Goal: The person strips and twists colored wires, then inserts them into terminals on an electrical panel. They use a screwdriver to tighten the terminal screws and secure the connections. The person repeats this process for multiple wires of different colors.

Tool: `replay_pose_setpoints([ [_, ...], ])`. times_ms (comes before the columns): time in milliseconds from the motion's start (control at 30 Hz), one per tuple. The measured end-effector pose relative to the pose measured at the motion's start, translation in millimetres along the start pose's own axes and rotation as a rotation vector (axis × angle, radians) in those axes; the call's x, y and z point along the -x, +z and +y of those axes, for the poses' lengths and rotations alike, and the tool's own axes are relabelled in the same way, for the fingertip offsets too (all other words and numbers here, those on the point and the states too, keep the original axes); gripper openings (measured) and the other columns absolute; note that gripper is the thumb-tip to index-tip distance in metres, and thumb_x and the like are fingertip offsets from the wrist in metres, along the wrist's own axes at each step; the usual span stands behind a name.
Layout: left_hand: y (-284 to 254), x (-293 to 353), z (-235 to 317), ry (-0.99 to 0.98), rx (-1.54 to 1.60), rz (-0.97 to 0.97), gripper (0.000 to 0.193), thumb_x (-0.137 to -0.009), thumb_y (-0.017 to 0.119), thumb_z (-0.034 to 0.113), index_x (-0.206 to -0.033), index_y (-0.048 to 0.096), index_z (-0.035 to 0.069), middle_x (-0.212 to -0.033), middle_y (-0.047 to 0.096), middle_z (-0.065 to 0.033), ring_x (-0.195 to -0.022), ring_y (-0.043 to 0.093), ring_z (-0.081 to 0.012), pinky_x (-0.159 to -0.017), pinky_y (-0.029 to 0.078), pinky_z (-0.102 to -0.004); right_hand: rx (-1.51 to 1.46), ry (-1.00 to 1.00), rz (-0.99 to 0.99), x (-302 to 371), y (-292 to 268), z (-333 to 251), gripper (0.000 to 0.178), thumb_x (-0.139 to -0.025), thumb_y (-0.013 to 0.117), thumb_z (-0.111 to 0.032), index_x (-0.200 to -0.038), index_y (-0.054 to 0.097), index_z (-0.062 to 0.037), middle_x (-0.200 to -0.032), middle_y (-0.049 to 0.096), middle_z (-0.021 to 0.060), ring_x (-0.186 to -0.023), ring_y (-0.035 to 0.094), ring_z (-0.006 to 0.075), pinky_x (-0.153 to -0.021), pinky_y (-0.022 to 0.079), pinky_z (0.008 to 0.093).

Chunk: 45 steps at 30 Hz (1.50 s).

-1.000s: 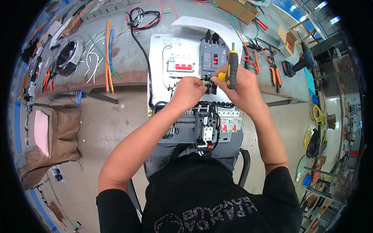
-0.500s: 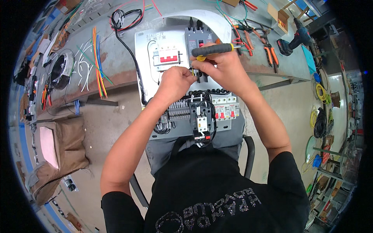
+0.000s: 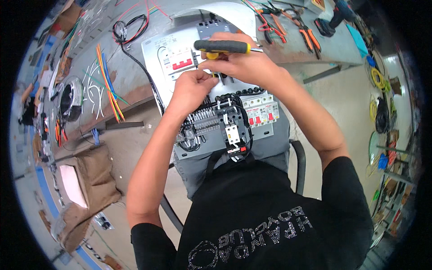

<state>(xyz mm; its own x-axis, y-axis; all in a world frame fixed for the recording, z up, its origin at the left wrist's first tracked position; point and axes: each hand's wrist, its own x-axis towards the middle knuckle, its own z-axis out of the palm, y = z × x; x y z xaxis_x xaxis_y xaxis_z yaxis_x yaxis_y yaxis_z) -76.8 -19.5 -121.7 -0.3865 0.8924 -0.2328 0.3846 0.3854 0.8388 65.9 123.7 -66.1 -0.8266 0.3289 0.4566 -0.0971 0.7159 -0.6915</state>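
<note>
A metal mounting plate (image 3: 152,48) leans from my lap against the bench. My right hand (image 3: 254,65) is closed around a screwdriver with a black and yellow handle (image 3: 222,47), its shaft lying sideways, pointing right. My left hand (image 3: 191,90) pinches something small beside the lower end of a dark grey circuit breaker (image 3: 211,29); a bit of yellow shows at its fingertips. Both hands nearly touch there, and they hide the breaker's lower terminals. To their left sits a white breaker with red levers (image 3: 182,64).
Lower on the plate are terminal blocks (image 3: 207,127), a black contactor (image 3: 235,118) and small red-lever breakers (image 3: 262,115). The bench carries cut coloured wires (image 3: 107,83), a wire coil (image 3: 71,99), orange-handled pliers (image 3: 310,41) and a cordless drill (image 3: 333,20). A brown cloth-covered seat (image 3: 92,180) stands left.
The whole view has shifted and tilted. Both hands stay at the dark grey breaker, the right still holding the screwdriver and the left still pinching.
</note>
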Motion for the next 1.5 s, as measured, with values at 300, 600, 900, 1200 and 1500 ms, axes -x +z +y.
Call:
replay_pose_setpoints([
  [300, -36.1, 26.7, 45.0, 0.228, 0.216, 0.198, 0.020, -0.101, 0.073, 0.016, -0.115, 0.075, 0.002, -0.086, 0.067, 0.0028, -0.069, 0.053, -0.0043, -0.061, 0.042, -0.0221, 0.316, -0.123, -0.051, -4.5, -1.7, 6.7, 0.023, -0.089, 0.075, -0.026, -0.094, 0.076, -0.0044, -0.092, 0.069, 0.0138, -0.088, 0.072, 0.0368, -0.079, 0.057, 0.0492],
  [600, -27.7, 20.1, 45.8, 0.412, 0.187, 0.299, 0.032, -0.095, 0.084, 0.014, -0.121, 0.073, -0.001, -0.100, 0.071, -0.0001, -0.089, 0.061, -0.0072, -0.080, 0.051, -0.0237, 0.328, -0.083, -0.051, -4.1, -1.9, 6.1, 0.025, -0.087, 0.079, -0.023, -0.101, 0.075, -0.0025, -0.092, 0.068, 0.0120, -0.091, 0.071, 0.0350, -0.080, 0.058, 0.0457],
  [900, -26.5, 14.0, 48.7, 0.325, 0.259, 0.227, 0.024, -0.096, 0.082, 0.011, -0.117, 0.078, -0.001, -0.105, 0.077, -0.0028, -0.094, 0.066, -0.0081, -0.087, 0.051, -0.0242, 0.239, -0.035, -0.160, 3.3, -9.3, 13.6, 0.021, -0.090, 0.075, -0.018, -0.101, 0.076, -0.0005, -0.094, 0.070, 0.0140, -0.094, 0.069, 0.0359, -0.087, 0.055, 0.0454],
  [1200, -29.2, 10.9, 42.1, 0.411, 0.264, 0.161, 0.021, -0.098, 0.080, 0.011, -0.117, 0.079, 0.002, -0.100, 0.074, 0.0008, -0.088, 0.061, -0.0051, -0.079, 0.047, -0.0215, 0.191, -0.019, -0.114, 7.0, -30.2, 5.4, 0.022, -0.092, 0.076, -0.019, -0.105, 0.076, -0.0008, -0.093, 0.071, 0.0125, -0.087, 0.070, 0.0312, -0.079, 0.055, 0.0427],
  [1500, -29.0, 4.0, 39.7, 0.441, 0.257, 0.169, 0.025, -0.100, 0.078, 0.018, -0.119, 0.080, 0.002, -0.092, 0.068, 0.0042, -0.080, 0.053, -0.0044, -0.072, 0.042, -0.0219, 0.110, 0.228, 0.123, 43.5, -70.3, 8.0, 0.035, -0.098, 0.079, -0.022, -0.130, 0.075, -0.0077, -0.107, 0.076, 0.0054, -0.095, 0.072, 0.0120, -0.084, 0.058, 0.0282],
])
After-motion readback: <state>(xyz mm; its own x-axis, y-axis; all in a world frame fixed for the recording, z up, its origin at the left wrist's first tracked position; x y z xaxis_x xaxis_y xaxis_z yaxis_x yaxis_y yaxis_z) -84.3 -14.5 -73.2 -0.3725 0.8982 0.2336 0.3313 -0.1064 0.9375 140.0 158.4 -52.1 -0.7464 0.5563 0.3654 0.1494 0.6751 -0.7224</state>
